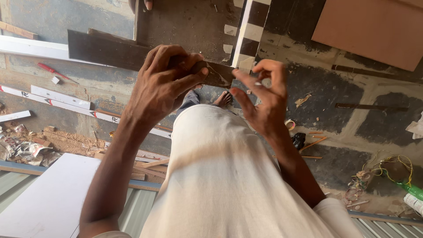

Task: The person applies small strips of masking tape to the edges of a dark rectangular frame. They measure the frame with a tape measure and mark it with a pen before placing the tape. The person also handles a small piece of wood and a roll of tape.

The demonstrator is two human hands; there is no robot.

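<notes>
Above the littered workshop floor (335, 110), the left hand (161, 83) grasps the near end of a dark wooden plank (105, 50), fingers wrapped over it. The right hand (264, 99) hovers just beside that end, fingers spread, holding nothing.

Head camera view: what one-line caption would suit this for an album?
Left hand grips the end of a dark wooden plank while the right hand hovers open beside it, above a littered floor.
</notes>
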